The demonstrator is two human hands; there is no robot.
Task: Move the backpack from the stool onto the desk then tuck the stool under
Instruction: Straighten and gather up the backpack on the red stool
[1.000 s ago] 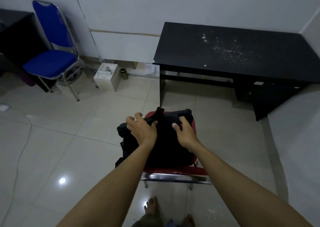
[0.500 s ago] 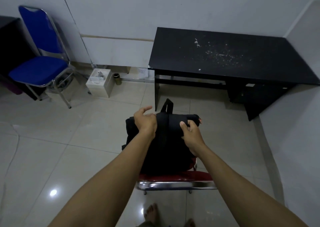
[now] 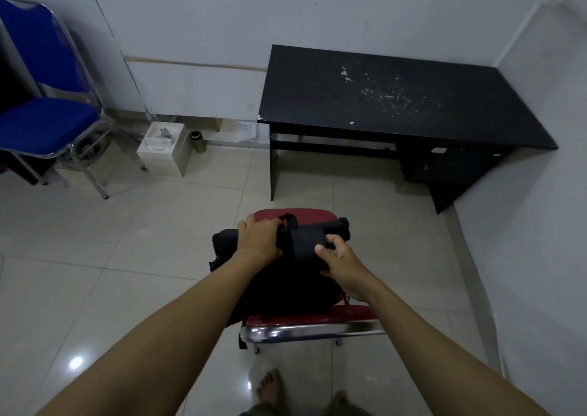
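A black backpack point(image 3: 286, 282) lies on the red-cushioned stool point(image 3: 320, 317) with a chrome frame, in the middle of the floor. My left hand point(image 3: 259, 237) grips the bag's top left edge, beside its carry loop. My right hand point(image 3: 341, 264) holds the bag's top right part, thumb on the strap. The black desk point(image 3: 397, 98) stands beyond the stool against the wall, its top speckled with white flecks.
A blue chair point(image 3: 44, 123) stands at the left wall. A white box point(image 3: 162, 149) and a small dark can point(image 3: 198, 139) sit on the tiled floor near the wall. My bare feet point(image 3: 270, 387) are just behind the stool. A wall closes in on the right.
The backpack's top has dropped lower onto the stool and the red seat's far edge now shows. Both hands shifted their grip on the bag, and the view tilted.
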